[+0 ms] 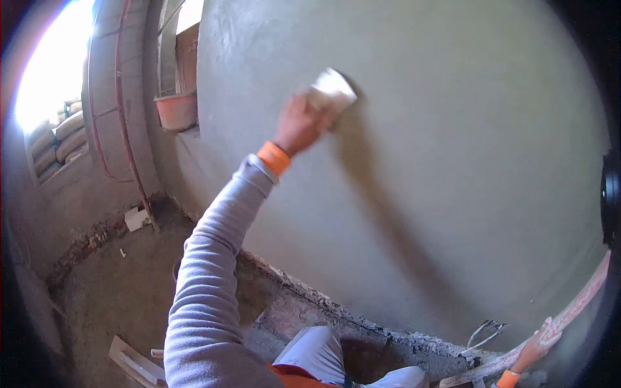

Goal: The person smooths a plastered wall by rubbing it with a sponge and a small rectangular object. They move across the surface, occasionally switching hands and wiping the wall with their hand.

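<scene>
Pinching a small, white, flat, blade-like sheet between the bunched fingers of the left hand, high up against the smooth grey plastered wall. Laying the right hand on a long, pale reddish wooden bar, lower right; cannot tell, at that small size, the curl of its fingers.

We look down on a rough, brownish floor, where a flat board lies at lower left and a small pale scrap sits farther back. Near the corner, we see a white piece beside the foot of a reddish pole. Crumbled debris lines the wall's base. Above, a ledge bears an orange-tinged tub.
</scene>
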The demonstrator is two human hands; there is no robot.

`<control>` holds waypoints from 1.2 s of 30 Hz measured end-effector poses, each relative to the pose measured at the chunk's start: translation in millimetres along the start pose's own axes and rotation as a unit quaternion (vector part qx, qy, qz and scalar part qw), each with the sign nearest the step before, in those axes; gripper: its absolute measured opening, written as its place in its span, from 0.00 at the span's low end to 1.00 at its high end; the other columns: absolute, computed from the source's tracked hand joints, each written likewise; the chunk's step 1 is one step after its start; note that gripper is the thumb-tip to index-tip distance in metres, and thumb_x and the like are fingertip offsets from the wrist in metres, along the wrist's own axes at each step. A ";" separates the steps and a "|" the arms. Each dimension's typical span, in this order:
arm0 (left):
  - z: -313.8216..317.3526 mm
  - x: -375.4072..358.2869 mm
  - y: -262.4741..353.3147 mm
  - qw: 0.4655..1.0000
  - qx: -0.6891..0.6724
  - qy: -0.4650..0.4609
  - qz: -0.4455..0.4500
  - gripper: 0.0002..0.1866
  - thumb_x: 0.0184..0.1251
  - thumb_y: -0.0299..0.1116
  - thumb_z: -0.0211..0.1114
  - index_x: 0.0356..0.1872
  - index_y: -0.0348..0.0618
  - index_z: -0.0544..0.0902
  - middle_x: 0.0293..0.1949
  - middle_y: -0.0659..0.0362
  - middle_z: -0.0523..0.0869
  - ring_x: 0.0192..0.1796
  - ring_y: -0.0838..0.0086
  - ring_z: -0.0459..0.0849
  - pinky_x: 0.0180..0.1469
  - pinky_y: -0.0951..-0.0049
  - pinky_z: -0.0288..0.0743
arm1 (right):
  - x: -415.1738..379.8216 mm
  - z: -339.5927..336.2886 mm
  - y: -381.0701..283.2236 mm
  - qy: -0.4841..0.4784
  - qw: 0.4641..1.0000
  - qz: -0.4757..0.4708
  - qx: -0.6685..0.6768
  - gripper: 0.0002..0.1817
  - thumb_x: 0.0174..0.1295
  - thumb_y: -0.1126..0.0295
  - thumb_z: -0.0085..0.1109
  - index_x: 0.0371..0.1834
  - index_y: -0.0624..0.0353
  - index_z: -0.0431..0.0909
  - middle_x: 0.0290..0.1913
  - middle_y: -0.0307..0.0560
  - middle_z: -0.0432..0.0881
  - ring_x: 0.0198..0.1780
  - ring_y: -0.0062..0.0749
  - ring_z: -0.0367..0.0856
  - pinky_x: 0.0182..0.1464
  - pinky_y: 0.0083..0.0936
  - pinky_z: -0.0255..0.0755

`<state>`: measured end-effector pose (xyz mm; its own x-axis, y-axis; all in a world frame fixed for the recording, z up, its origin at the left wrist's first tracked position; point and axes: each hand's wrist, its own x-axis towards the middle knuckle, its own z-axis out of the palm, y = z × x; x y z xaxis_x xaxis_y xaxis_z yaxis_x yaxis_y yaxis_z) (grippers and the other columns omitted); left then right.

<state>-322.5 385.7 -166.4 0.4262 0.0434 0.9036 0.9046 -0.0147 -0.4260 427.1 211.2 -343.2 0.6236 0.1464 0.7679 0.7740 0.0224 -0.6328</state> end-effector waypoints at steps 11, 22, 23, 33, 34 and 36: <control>-3.4 24.5 86.5 1.000 -0.029 0.000 -0.001 0.23 0.68 0.40 0.57 0.65 0.62 0.75 0.50 0.39 0.73 0.52 0.46 0.75 0.52 0.54 0.73 | 4.2 3.1 16.6 0.002 1.000 -0.011 -0.008 0.32 0.68 0.54 0.58 0.65 0.68 0.64 0.61 0.63 0.74 0.59 0.48 0.77 0.54 0.34 0.75; 38.5 26.5 -4.2 0.984 0.079 -0.002 -0.160 0.23 0.67 0.33 0.54 0.64 0.45 0.74 0.41 0.42 0.78 0.42 0.53 0.75 0.46 0.57 0.69 | 1.6 5.4 16.5 -0.014 0.999 0.025 0.032 0.33 0.68 0.53 0.57 0.66 0.67 0.64 0.62 0.63 0.73 0.60 0.46 0.76 0.54 0.33 0.76; 17.8 8.1 38.4 0.995 0.062 -0.018 -0.080 0.24 0.67 0.36 0.57 0.66 0.50 0.73 0.44 0.42 0.77 0.48 0.52 0.73 0.52 0.57 0.70 | 2.6 6.5 24.2 -0.017 0.999 0.023 0.037 0.33 0.68 0.53 0.57 0.66 0.67 0.64 0.63 0.63 0.73 0.60 0.46 0.76 0.54 0.33 0.76; 28.0 29.3 -45.4 0.949 -0.009 0.052 -0.310 0.20 0.66 0.35 0.56 0.56 0.39 0.79 0.40 0.49 0.81 0.37 0.55 0.75 0.41 0.58 0.67 | -2.4 1.6 4.8 0.006 1.000 0.015 0.001 0.31 0.68 0.54 0.58 0.65 0.66 0.66 0.62 0.62 0.74 0.59 0.46 0.77 0.56 0.33 0.75; 27.8 26.4 -12.0 0.978 -0.013 0.020 -0.209 0.19 0.66 0.36 0.56 0.55 0.38 0.79 0.38 0.48 0.80 0.40 0.55 0.75 0.43 0.57 0.69 | -0.1 1.7 9.1 0.008 1.000 0.009 -0.009 0.31 0.68 0.54 0.58 0.65 0.66 0.66 0.61 0.62 0.74 0.59 0.46 0.77 0.56 0.33 0.75; 36.3 -3.8 67.7 0.995 0.085 0.002 -0.048 0.19 0.65 0.37 0.60 0.54 0.40 0.79 0.42 0.47 0.79 0.47 0.53 0.76 0.48 0.53 0.70 | -0.6 6.4 27.6 0.009 0.999 -0.017 -0.029 0.31 0.67 0.54 0.59 0.64 0.66 0.67 0.61 0.62 0.75 0.59 0.46 0.77 0.56 0.32 0.75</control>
<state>-263.1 420.8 -200.3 0.3379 0.0330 0.9406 0.9276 0.1577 -0.3388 447.4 218.0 -361.7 0.5991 0.1283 0.7904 0.7990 -0.0309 -0.6006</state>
